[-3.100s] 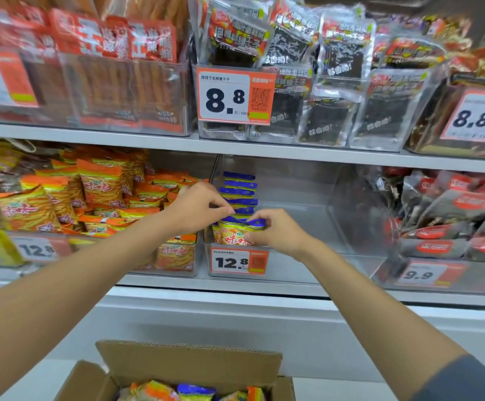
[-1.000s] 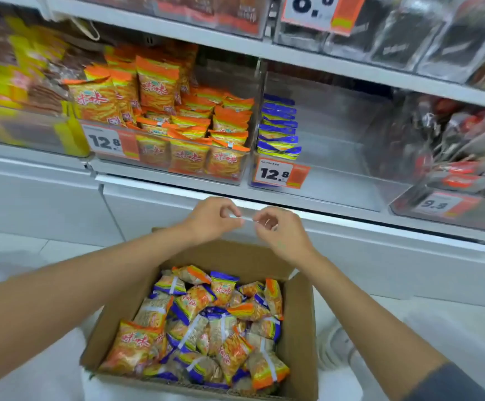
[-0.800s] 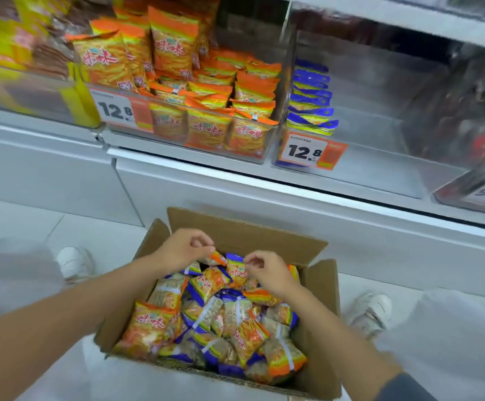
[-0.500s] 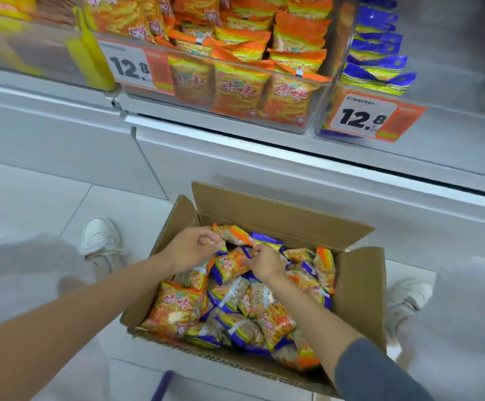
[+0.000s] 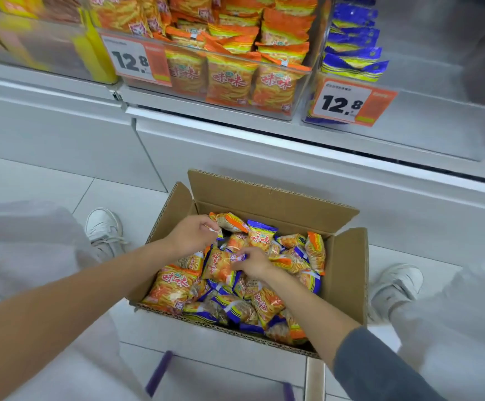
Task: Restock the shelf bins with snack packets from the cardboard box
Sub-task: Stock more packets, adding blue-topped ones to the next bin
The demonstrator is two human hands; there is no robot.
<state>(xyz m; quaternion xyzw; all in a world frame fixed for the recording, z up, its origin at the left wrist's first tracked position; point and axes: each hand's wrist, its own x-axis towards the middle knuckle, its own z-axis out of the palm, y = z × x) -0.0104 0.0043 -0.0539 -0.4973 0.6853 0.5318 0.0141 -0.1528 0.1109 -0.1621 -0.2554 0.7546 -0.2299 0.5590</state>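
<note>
Down from above the far flap a second ago, both our hands now lie among the snack packets point(image 5: 237, 306) in the cardboard box point(image 5: 348, 273), which sits on the floor at 6 o'clock of our view. Our left hand point(image 5: 190, 234) curls thumb and fingers to pinch the corner of an orange packet point(image 5: 231, 222) at the box's 11 o'clock. Our right hand point(image 5: 252, 263), just toward 5 o'clock of the left, closes its fingers on the top of a blue-edged packet point(image 5: 219, 266) lying on the heap. Both packets rest on the pile, and other packets crowd round both hands. At 12 o'clock the shelf point(image 5: 264, 134) carries a clear bin point(image 5: 293, 66) packed with orange packets, and at 1 o'clock a second bin point(image 5: 437, 120) holds one short row of blue packets point(image 5: 351, 57) at its left wall. The box's far flap point(image 5: 264, 198) stands upright between our hands and the shelf base. White shoes sit at the box's 9 o'clock point(image 5: 104, 227) and 3 o'clock point(image 5: 397, 282). Each bin front bears a 12.8 price tag point(image 5: 348, 102).
</note>
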